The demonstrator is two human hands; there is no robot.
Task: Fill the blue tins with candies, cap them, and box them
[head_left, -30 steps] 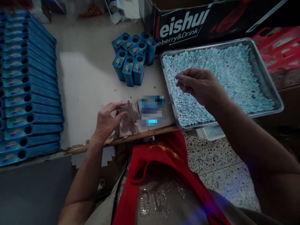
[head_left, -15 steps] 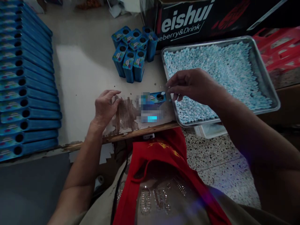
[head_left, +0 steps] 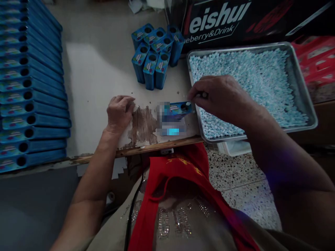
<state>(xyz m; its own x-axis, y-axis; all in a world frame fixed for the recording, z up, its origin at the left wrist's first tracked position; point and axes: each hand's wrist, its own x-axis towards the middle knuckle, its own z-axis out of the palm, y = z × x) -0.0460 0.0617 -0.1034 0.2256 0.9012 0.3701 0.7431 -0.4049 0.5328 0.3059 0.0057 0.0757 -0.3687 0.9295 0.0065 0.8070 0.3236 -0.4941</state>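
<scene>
My right hand (head_left: 220, 96) is closed, with fingers pinched low over the near left edge of a metal tray (head_left: 193, 83). A small pale candy (head_left: 204, 94) shows between its curled fingers. The tray is spread with pale blue and white candies (head_left: 240, 83). Just left of the fingertips a blue box (head_left: 178, 108) has a round hole in its top, and a white candy (head_left: 188, 103) is at the hole's edge. The box's left part and the thing below it are pixelated. My left hand (head_left: 119, 111) rests on the table, loosely curled, with nothing visible in it.
Several blue boxes (head_left: 150, 69) stand grouped behind the single one. A long row of similar boxes (head_left: 39, 104) fills the left side. Behind the tray is a black printed carton (head_left: 222, 21), with red plastic crates (head_left: 316, 62) at the right. The table's wooden front edge (head_left: 157, 144) is chipped.
The camera view has shifted slightly. My left hand's fingers have curled in closer to the thumb. My right hand stays beside the box's hole, with its fingers turned lower.
</scene>
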